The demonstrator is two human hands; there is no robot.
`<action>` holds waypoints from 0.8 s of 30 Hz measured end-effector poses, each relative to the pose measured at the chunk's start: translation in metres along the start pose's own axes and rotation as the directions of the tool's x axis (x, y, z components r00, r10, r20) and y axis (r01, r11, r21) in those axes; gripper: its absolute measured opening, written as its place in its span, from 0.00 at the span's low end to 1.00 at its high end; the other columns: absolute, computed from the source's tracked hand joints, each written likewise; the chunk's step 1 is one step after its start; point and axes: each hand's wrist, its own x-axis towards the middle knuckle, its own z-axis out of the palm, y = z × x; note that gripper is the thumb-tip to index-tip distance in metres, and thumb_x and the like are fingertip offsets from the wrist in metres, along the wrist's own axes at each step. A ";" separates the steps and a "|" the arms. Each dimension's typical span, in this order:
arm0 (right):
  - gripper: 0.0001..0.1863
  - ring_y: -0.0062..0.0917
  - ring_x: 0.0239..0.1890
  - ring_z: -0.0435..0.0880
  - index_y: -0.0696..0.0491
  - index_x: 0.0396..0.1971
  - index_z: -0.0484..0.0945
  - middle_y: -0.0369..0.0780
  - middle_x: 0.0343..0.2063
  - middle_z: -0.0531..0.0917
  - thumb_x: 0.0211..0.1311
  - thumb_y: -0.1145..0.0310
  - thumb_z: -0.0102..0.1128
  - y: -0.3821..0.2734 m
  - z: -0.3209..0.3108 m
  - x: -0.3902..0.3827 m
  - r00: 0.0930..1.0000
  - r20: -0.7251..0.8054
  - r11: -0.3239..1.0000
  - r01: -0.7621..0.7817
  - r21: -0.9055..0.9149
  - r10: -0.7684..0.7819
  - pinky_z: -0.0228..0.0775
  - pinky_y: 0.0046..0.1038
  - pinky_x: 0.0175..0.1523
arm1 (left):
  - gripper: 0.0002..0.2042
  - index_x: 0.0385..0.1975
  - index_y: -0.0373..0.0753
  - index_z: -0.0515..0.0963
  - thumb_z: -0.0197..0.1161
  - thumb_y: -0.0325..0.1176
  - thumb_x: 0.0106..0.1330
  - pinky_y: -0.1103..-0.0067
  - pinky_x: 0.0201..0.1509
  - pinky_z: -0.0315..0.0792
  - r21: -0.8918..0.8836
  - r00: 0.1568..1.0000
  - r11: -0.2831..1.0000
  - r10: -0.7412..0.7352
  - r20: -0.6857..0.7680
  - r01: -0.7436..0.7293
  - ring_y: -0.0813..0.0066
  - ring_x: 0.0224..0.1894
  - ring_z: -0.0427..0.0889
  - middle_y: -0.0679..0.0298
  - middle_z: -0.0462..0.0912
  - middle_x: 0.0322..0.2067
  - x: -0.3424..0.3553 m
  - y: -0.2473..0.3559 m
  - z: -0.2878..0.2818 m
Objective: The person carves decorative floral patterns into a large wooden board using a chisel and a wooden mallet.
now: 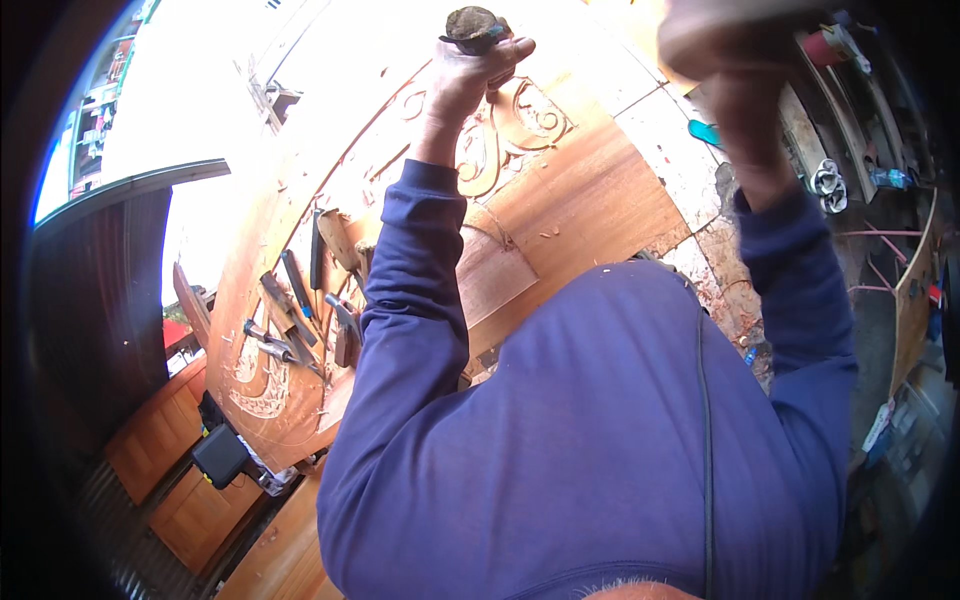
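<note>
My left hand (462, 88) is closed round the upright handle of a chisel (471, 24), whose round, battered wooden end with a dark band points up at me. Its blade is hidden below the fist. Under that hand lies a large reddish-brown wooden panel (600, 190) with carved scrolls and leaf shapes. Off to the right, raised above the panel's far side, my right hand (735, 75) is smeared by motion. A brown blur surrounds its fingers, so I cannot make out whether it grips anything.
Several chisels and a hammer (345, 315) lie among wood shavings on the panel's left part, beside a wooden block plane (338, 238). A black case (220, 457) sits at lower left. On the tiled floor at right are a teal slipper (704, 132) and white sandals (828, 186).
</note>
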 end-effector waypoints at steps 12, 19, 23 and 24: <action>0.42 0.44 0.50 0.88 0.56 0.68 0.70 0.54 0.51 0.84 0.49 0.70 0.73 0.011 -0.020 -0.041 0.808 0.545 0.820 0.149 -0.553 0.221 0.81 0.37 0.56 | 0.16 0.29 0.40 0.84 0.82 0.43 0.56 0.81 0.27 0.69 0.099 0.983 0.995 -0.052 0.174 0.035 0.83 0.25 0.76 0.71 0.78 0.22 0.005 0.008 -0.012; 0.22 0.17 0.30 0.84 0.53 0.47 0.79 0.31 0.28 0.83 0.55 0.67 0.80 0.022 -0.041 -0.079 0.776 0.188 0.778 -0.517 -0.358 0.602 0.77 0.20 0.37 | 0.10 0.27 0.41 0.76 0.71 0.35 0.63 0.82 0.23 0.62 -0.057 0.952 0.971 -0.213 0.222 0.231 0.82 0.22 0.71 0.71 0.71 0.21 0.052 -0.016 0.009; 0.14 0.15 0.30 0.81 0.55 0.41 0.82 0.32 0.30 0.83 0.57 0.71 0.77 0.015 -0.051 -0.068 0.767 0.081 0.763 -0.612 -0.207 0.637 0.74 0.18 0.37 | 0.10 0.26 0.44 0.74 0.70 0.34 0.66 0.84 0.21 0.54 -0.146 0.925 0.924 -0.321 0.205 0.354 0.86 0.18 0.63 0.76 0.66 0.18 0.057 -0.039 -0.003; 0.13 0.14 0.31 0.82 0.54 0.40 0.83 0.32 0.31 0.84 0.58 0.71 0.77 0.012 -0.058 -0.066 0.792 0.102 0.787 -0.566 -0.246 0.602 0.73 0.18 0.38 | 0.11 0.26 0.45 0.73 0.69 0.34 0.66 0.84 0.20 0.52 -0.155 0.935 0.932 -0.294 0.200 0.327 0.87 0.17 0.62 0.77 0.65 0.17 0.045 -0.038 -0.012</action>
